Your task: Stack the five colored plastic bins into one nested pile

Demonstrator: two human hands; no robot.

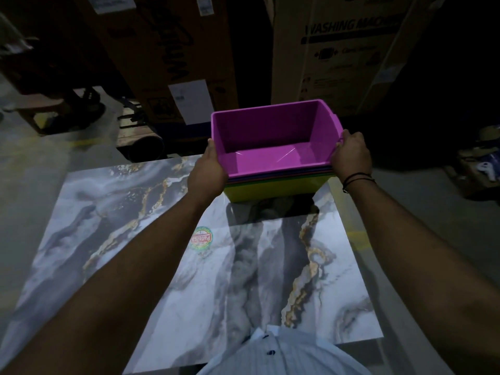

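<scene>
Nearest the camera, a pale striped shirt with dark buttons fills the lower edge. Two bare forearms extend forward over a glossy table whose flat top carries a grey-and-white marble print with gold veins. A round red-and-green sticker lies on the surface between the forearms.

At the table's far edge sits the nested pile. The bins are smooth, rigid plastic, rectangular with tapered walls and rolled rims. The purple bin is on top, its open cavity empty and its floor reflecting light. Below it, thin rim edges in blue, red and green show, then the yellow bin at the bottom, with one wall face exposed.

The left hand clasps the pile's left end at the rims, thumb over the purple rim. The right hand clasps the right end, fingers curled over the rim. A dark cord band circles the right wrist.

Beyond the table, tall cardboard cartons stand on a concrete floor; one bears printed lettering reading "WASHING MACHINE".
</scene>
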